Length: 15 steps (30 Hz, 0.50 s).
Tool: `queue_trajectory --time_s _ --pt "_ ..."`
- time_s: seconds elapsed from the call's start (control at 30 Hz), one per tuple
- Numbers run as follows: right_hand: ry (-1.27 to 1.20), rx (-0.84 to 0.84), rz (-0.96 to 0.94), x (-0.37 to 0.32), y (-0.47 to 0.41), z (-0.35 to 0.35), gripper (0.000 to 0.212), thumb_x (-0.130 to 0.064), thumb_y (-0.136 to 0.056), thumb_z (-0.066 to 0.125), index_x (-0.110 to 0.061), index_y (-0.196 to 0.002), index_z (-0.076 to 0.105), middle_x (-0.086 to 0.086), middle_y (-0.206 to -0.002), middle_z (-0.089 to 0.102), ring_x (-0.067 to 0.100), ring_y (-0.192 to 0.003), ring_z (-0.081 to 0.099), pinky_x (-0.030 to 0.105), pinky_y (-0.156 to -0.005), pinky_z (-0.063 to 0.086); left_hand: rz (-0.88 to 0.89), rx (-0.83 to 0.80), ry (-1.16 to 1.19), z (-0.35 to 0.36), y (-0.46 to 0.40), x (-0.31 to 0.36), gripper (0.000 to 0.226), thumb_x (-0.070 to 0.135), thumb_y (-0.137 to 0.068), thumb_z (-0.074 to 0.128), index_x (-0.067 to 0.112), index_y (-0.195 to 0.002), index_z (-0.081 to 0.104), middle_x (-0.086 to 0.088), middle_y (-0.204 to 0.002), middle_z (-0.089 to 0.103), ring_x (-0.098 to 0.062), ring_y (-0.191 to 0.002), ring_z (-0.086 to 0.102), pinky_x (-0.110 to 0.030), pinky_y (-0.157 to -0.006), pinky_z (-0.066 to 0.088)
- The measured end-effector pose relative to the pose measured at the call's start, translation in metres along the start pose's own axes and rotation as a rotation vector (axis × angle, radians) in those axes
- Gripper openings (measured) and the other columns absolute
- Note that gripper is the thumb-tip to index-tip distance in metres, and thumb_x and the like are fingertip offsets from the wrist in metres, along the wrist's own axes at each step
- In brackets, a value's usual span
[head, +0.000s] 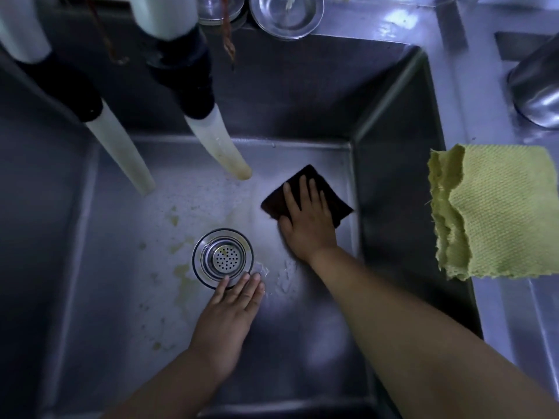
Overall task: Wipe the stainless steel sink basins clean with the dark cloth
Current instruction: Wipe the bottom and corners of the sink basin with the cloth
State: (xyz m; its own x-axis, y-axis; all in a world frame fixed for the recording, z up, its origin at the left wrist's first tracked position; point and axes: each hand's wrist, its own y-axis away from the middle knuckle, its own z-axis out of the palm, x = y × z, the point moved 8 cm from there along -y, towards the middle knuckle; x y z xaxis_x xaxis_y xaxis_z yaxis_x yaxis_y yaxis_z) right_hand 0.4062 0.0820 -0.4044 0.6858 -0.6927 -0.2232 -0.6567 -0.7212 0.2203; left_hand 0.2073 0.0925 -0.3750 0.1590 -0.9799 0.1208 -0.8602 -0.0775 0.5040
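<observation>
A deep stainless steel sink basin (390,164) fills the head view. On its floor, near the right wall, lies a dark square cloth (332,195). My right hand (307,225) presses flat on the cloth with fingers spread. Nearer to me, my left hand (230,316) rests flat on the wet floor, its fingertips touching the rim of the round drain strainer (222,257). Yellowish stains and water drops mark the floor to the left of the drain.
Two pale hoses (225,146) with black sleeves hang into the basin from the upper left. A yellow-green cloth (496,213) lies over the right rim. A steel bowl (287,15) sits behind the basin, and a steel pot (538,89) stands at the far right.
</observation>
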Motion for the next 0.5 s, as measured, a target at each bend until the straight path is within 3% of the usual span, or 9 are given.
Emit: queue_trajectory --time_s 0.03,0.1,0.13,0.17,0.23,0.3,0.33,0.43,0.5 --pt "0.022 -0.02 -0.03 -0.002 0.012 0.003 0.069 -0.036 -0.092 0.036 -0.022 -0.151 0.004 0.014 -0.158 -0.005 0.028 -0.145 -0.01 0.04 -0.117 -0.01 -0.004 0.035 0.01 -0.001 0.0 -0.001 0.081 0.007 -0.084 0.044 0.015 -0.15 -0.001 0.0 -0.154 -0.014 -0.022 -0.145 -0.005 -0.043 -0.112 -0.015" --pt "0.074 -0.064 -0.081 -0.005 0.033 0.01 0.068 -0.038 -0.093 0.035 -0.023 -0.151 0.002 0.013 -0.158 -0.008 0.028 -0.145 -0.011 0.039 -0.116 -0.011 0.009 0.065 0.025 -0.008 0.005 0.001 0.082 0.008 -0.063 0.065 0.013 -0.141 0.041 -0.005 -0.151 0.032 -0.023 -0.137 0.034 -0.046 -0.115 0.016" --pt "0.094 -0.085 -0.097 -0.005 0.043 0.014 0.069 -0.039 -0.093 0.035 -0.023 -0.151 0.001 0.013 -0.158 -0.009 0.028 -0.145 -0.012 0.039 -0.116 -0.011 0.017 0.124 0.051 -0.01 0.008 0.001 0.082 0.007 -0.051 0.073 0.011 -0.131 0.056 -0.006 -0.14 0.049 -0.024 -0.128 0.048 -0.045 -0.114 0.024" --pt "0.108 -0.101 -0.108 -0.006 0.053 0.017 0.069 -0.039 -0.093 0.036 -0.023 -0.151 0.0 0.012 -0.157 -0.01 0.028 -0.144 -0.014 0.039 -0.115 -0.012 0.007 0.169 0.075 -0.011 0.009 0.0 0.083 0.006 -0.045 0.076 0.009 -0.127 0.059 -0.008 -0.135 0.054 -0.025 -0.124 0.052 -0.045 -0.113 0.022" --pt "0.121 -0.121 -0.119 -0.009 0.074 0.024 0.071 -0.039 -0.092 0.037 -0.023 -0.15 0.0 0.011 -0.155 -0.013 0.027 -0.142 -0.019 0.038 -0.114 -0.015 -0.045 0.165 0.09 -0.005 0.013 -0.006 0.091 0.006 -0.057 0.072 0.01 -0.142 0.038 -0.011 -0.148 0.034 -0.028 -0.136 0.034 -0.048 -0.117 0.008" --pt "0.126 -0.148 -0.127 -0.013 0.095 0.03 0.072 -0.04 -0.091 0.038 -0.023 -0.149 -0.002 0.01 -0.153 -0.016 0.029 -0.139 -0.022 0.04 -0.112 -0.017 -0.113 0.155 0.109 0.003 0.015 -0.011 0.09 0.007 -0.08 0.055 0.016 -0.146 -0.006 -0.007 -0.154 -0.011 -0.027 -0.143 -0.007 -0.047 -0.114 -0.015" --pt "0.128 -0.166 -0.132 -0.015 0.106 0.033 0.072 -0.04 -0.091 0.04 -0.022 -0.148 -0.001 0.011 -0.152 -0.014 0.031 -0.139 -0.02 0.043 -0.112 -0.016 -0.143 0.124 0.105 0.006 0.018 -0.014 0.088 0.009 -0.085 0.05 0.017 -0.144 -0.015 -0.005 -0.15 -0.023 -0.027 -0.14 -0.018 -0.045 -0.111 -0.019" --pt "0.131 -0.26 -0.145 -0.021 0.139 0.042 0.072 -0.041 -0.093 0.04 -0.02 -0.147 -0.001 0.014 -0.151 -0.014 0.038 -0.138 -0.017 0.051 -0.109 -0.013 -0.197 0.11 0.11 0.005 0.028 -0.026 0.098 0.022 -0.08 0.065 0.015 -0.146 -0.006 -0.007 -0.155 -0.011 -0.027 -0.143 -0.01 -0.048 -0.113 -0.009" --pt "0.149 -0.346 -0.159 -0.021 0.157 0.048 0.073 -0.046 -0.095 0.031 -0.024 -0.143 -0.02 0.01 -0.146 -0.033 0.035 -0.134 -0.033 0.046 -0.106 -0.025 -0.247 0.057 0.12 0.008 0.035 -0.042 0.106 0.035 -0.08 0.064 0.017 -0.143 -0.019 -0.007 -0.155 -0.02 -0.026 -0.143 -0.017 -0.05 -0.111 -0.015"
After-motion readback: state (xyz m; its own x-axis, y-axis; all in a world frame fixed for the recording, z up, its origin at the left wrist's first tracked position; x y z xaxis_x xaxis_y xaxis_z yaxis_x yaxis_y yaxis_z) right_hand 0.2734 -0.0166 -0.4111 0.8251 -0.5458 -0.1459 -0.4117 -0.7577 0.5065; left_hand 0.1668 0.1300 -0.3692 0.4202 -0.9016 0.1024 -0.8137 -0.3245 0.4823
